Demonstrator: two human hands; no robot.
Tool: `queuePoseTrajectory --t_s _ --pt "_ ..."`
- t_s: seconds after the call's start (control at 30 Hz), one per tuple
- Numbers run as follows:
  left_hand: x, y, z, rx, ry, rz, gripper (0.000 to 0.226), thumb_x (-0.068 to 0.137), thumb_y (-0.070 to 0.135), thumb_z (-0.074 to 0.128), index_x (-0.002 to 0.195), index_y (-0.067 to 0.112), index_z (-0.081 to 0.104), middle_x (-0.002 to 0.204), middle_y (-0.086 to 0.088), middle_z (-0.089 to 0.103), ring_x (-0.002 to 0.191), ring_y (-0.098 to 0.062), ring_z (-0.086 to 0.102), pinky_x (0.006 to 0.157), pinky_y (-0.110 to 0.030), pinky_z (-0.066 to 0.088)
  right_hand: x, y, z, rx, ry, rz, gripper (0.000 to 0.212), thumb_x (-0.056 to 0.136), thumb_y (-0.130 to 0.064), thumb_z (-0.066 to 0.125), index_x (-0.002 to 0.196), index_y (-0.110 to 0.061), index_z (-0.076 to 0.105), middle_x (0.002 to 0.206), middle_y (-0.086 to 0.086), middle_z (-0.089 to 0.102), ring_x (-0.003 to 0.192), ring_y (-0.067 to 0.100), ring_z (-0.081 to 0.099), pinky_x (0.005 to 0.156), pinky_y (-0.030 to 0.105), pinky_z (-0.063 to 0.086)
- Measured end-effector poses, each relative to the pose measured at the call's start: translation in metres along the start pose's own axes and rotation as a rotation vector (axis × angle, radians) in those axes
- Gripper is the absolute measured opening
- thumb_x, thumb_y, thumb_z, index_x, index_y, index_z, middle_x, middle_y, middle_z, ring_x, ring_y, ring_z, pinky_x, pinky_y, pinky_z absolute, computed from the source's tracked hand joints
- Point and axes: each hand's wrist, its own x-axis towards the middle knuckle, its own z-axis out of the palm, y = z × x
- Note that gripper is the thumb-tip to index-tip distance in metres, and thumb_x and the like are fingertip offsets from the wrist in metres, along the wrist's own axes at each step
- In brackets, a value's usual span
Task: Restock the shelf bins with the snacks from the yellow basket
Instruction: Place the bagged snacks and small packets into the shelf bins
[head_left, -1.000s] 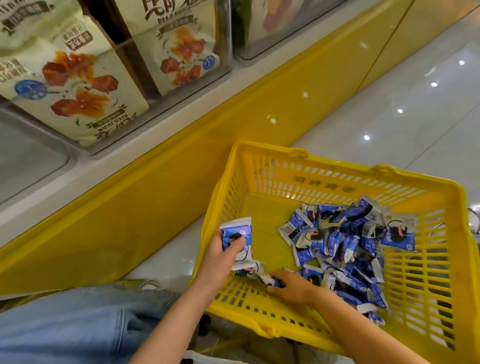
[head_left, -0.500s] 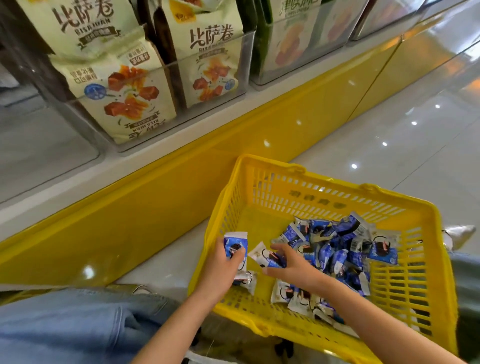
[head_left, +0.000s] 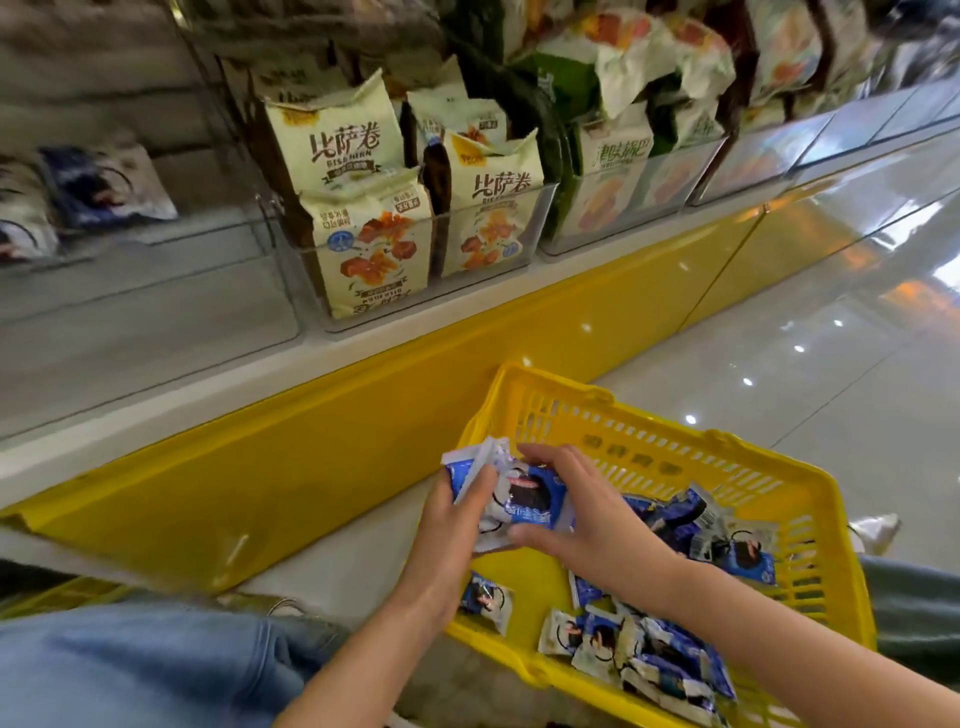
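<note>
Far to the left, up on the shelf, a clear bin (head_left: 130, 228) already shows a few blue-and-white packets (head_left: 106, 187) of what looks like the same snack, blurred, with plenty of room around them; the bin below it looks bare. So some stock seems to be in place, but I'd judge the job is far from finished. Next along, the bins of cream pizza-roll bags (head_left: 363, 218) stand full and appear to need nothing.

Down in front, the person crouches by the yellow shelf base (head_left: 311, 431). The left hand (head_left: 457, 519) is closed around a small stack of blue snack packets (head_left: 514, 499), thumb pressed on top, held just above the basket's near corner. The right hand (head_left: 587, 514) meets it from the other side, fingers clamped on the same stack, as if squaring it up or adding one more.

To the right, the yellow basket (head_left: 810, 488) sits on the floor and holds a good many loose packets (head_left: 649, 649), heaped along the near and far sides, with bare yellow floor between. This handful has yet to go up to the shelf, and several more handfuls look to be left
</note>
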Motion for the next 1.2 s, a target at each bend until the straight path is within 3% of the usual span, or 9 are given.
queuePoseTrajectory --t_s 0.07,0.17,0.33,0.47,0.57,0.73,0.93,1.03,1.2 --pt "0.000 0.011 -0.009 0.094 0.018 0.066 0.017 0.092 0.026 0.051 0.108 0.028 0.055 0.094 0.002 0.071 0.079 -0.014 0.070 0.058 -0.029 0.057 0.003 -0.013 -0.003 0.107 -0.001 0.055 0.057 0.076 -0.061 0.049 0.127 -0.045 0.032 0.119 -0.032 0.042 0.109 -0.019 0.041 0.088 0.002 0.036" --pt "0.002 0.034 -0.022 0.236 -0.027 0.194 0.012 0.092 0.019 0.053 0.101 0.026 0.056 0.088 0.006 0.069 0.072 -0.005 0.068 0.055 -0.022 0.055 0.016 -0.028 -0.009 0.198 -0.036 0.121 0.037 0.087 -0.037 0.058 0.123 -0.032 0.050 0.114 -0.011 0.059 0.099 0.008 0.058 0.085 0.029 0.051" --pt "0.003 0.075 -0.035 0.424 -0.047 0.371 0.017 0.082 0.017 0.067 0.092 0.025 0.055 0.079 0.011 0.067 0.070 0.000 0.065 0.060 -0.020 0.053 0.032 -0.055 -0.016 0.223 -0.163 0.073 0.010 0.085 -0.027 0.066 0.093 -0.029 0.062 0.088 -0.011 0.064 0.069 -0.001 0.056 0.064 0.016 0.047" --pt "-0.005 0.101 -0.047 0.190 0.001 0.250 0.030 0.075 0.035 0.069 0.102 0.027 0.057 0.091 0.011 0.071 0.084 -0.001 0.067 0.070 -0.018 0.052 0.047 -0.075 -0.022 0.300 -0.099 0.082 0.024 0.080 -0.020 0.071 0.101 -0.021 0.062 0.094 -0.001 0.068 0.075 0.012 0.065 0.069 0.030 0.053" --pt "-0.011 0.120 -0.058 0.100 -0.071 0.218 0.049 0.065 0.045 0.067 0.110 0.030 0.055 0.102 0.009 0.071 0.091 -0.005 0.067 0.069 -0.021 0.052 0.058 -0.094 -0.026 0.502 0.015 0.052 0.022 0.078 -0.010 0.069 0.095 -0.021 0.060 0.084 -0.006 0.071 0.073 0.012 0.070 0.060 0.024 0.056" --pt "-0.015 0.143 -0.073 0.141 -0.075 0.308 0.060 0.058 0.039 0.074 0.113 0.027 0.052 0.101 0.011 0.070 0.092 -0.005 0.067 0.077 -0.023 0.055 0.074 -0.122 -0.026 0.680 0.065 0.038 0.054 0.054 -0.035 0.076 0.101 -0.014 0.059 0.091 0.006 0.073 0.082 0.019 0.071 0.065 0.023 0.056" --pt "-0.014 0.174 -0.102 0.382 0.053 0.535 0.038 0.071 0.021 0.077 0.092 0.036 0.049 0.078 0.033 0.065 0.075 0.010 0.064 0.055 -0.006 0.046 0.096 -0.159 -0.036 0.253 -0.024 -0.138 0.052 0.059 -0.050 0.071 0.106 -0.030 0.057 0.101 -0.007 0.071 0.093 0.009 0.067 0.080 0.031 0.057" --pt "-0.020 0.186 -0.116 0.396 0.098 0.600 0.039 0.071 0.021 0.076 0.088 0.040 0.046 0.074 0.032 0.065 0.073 0.013 0.063 0.053 -0.005 0.045 0.111 -0.184 -0.038 0.088 -0.028 -0.203 0.041 0.063 -0.052 0.066 0.100 -0.036 0.060 0.097 -0.009 0.068 0.086 0.007 0.068 0.072 0.034 0.059" --pt "-0.025 0.203 -0.145 0.218 0.294 0.742 0.026 0.082 0.012 0.067 0.092 0.026 0.048 0.076 0.016 0.064 0.066 0.009 0.061 0.056 -0.005 0.043 0.144 -0.233 -0.034 -0.114 0.006 -0.320 0.016 0.075 -0.045 0.068 0.089 -0.039 0.062 0.079 -0.016 0.067 0.066 0.001 0.064 0.052 0.015 0.050"
